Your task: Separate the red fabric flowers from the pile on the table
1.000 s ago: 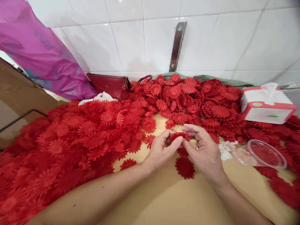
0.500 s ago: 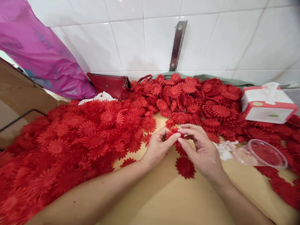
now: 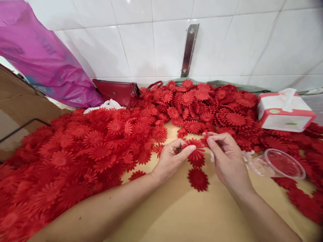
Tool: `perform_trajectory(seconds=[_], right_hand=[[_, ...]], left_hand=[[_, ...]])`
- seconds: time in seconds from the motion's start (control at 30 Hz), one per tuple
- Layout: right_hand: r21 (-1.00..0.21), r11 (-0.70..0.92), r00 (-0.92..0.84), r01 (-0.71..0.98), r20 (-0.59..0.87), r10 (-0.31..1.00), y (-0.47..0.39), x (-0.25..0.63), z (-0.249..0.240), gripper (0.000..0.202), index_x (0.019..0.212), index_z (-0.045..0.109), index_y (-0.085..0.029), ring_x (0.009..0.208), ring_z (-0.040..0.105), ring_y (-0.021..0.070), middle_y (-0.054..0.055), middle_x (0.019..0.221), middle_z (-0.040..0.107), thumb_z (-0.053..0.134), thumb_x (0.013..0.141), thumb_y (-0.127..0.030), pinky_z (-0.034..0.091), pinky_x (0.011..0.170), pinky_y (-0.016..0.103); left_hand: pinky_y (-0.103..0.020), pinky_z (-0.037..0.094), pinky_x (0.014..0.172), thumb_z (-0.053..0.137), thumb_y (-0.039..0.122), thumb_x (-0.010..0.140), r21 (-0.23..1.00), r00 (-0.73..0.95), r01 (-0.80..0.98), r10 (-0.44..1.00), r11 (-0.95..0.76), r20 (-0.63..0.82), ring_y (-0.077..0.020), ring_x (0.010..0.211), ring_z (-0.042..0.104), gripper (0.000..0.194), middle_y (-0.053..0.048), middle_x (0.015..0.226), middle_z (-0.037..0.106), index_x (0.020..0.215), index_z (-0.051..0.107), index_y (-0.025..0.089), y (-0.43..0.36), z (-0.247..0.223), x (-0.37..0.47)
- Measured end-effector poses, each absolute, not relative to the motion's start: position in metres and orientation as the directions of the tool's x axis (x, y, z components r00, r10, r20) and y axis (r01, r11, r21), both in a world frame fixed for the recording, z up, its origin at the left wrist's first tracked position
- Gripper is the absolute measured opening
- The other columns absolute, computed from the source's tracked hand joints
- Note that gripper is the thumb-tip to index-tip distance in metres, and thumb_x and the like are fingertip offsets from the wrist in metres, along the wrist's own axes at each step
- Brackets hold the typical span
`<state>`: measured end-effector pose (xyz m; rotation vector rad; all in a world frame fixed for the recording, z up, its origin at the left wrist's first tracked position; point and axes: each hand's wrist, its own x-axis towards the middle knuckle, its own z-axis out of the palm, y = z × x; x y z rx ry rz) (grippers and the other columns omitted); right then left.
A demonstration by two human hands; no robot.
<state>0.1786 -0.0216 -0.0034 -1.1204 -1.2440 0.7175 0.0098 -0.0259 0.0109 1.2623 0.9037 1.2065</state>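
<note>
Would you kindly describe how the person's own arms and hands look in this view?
The left hand and right hand are ungloved; no watch, bracelet or ring shows. No sleeve shows on the left forearm, which has two small dark spots, or the right forearm.

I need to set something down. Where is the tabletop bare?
Mostly the near tabletop between left forearm and right forearm; a smaller patch lies between right forearm and right-hand flowers. Red flower piles crowd left and back.

red flower [image 3: 198,150], magenta bag [image 3: 54,64]
</note>
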Motion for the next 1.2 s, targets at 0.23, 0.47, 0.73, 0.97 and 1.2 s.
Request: perform_trajectory(seconds=[0.23,0.47,0.73,0.97,1.2], right_hand=[[-0.936,0.313,0.358,0.164,0.352,0.865,-0.019,0.18,0.001,0.022,0.106,0.058,-0.025,0.084,0.068,0.0183,0.002,0.093,0.066,0.069,0.09,-0.036,0.057,0.08,0.036],[-0.909,0.354,-0.157,0.218,0.325,0.933,-0.034,0.16,-0.001,0.031,0.13,0.06,-0.029,0.124,0.063,0.0232,0.008,0.133,0.066,0.057,0.099,-0.034,0.048,0.111,0.046],[-0.878,0.337,0.2,0.34,0.418,0.886,-0.037,0.166,0.015,0.025,0.119,0.064,-0.025,0.107,0.068,0.0234,0.008,0.112,0.071,0.05,0.102,-0.038,0.052,0.099,0.045],[-0.702,0.549,-0.074,0.454,0.585,0.808,-0.036,0.16,0.01,0.012,0.106,0.07,-0.027,0.111,0.065,0.022,0.006,0.113,0.068,0.064,0.096,-0.027,0.051,0.103,0.042],[-0.782,0.49,-0.046,0.384,0.514,0.857,-0.035,0.164,0.009,0.005,0.094,0.069,-0.025,0.108,0.067,0.0207,0.006,0.11,0.07,0.063,0.096,-0.026,0.052,0.098,0.04]], left_hand=[[-0.024,0.049,0.077,0.07,0.045,0.09,0.955,-0.056,-0.268,0.992,-0.126,0.115,-0.0114,0.077,0.058,0.03,0.001,0.083,0.064,0.088,0.058,0.018,-0.019,0.007,0.009],[-0.031,0.05,0.095,0.053,0.041,0.102,0.866,-0.179,-0.137,0.872,-0.481,0.456,-0.0184,0.102,0.063,0.022,-0.007,0.113,0.067,0.113,0.061,0.024,-0.04,0.01,0.009],[-0.027,0.044,0.075,0.053,0.04,0.101,0.97,0.145,0.019,0.96,-0.243,0.238,-0.0142,0.077,0.053,0.025,-0.001,0.084,0.058,0.09,0.057,0.018,-0.037,0.007,0.012],[-0.024,0.041,0.07,0.068,0.051,0.089,0.975,0.138,-0.187,0.979,-0.121,0.148,-0.0113,0.07,0.045,0.04,0.004,0.073,0.05,0.075,0.049,0.019,-0.024,0.007,0.011],[-0.024,0.038,0.065,0.072,0.048,0.086,0.98,0.177,-0.181,0.977,-0.085,0.117,-0.0105,0.065,0.044,0.039,0.005,0.067,0.05,0.074,0.051,0.019,-0.027,0.006,0.011]])
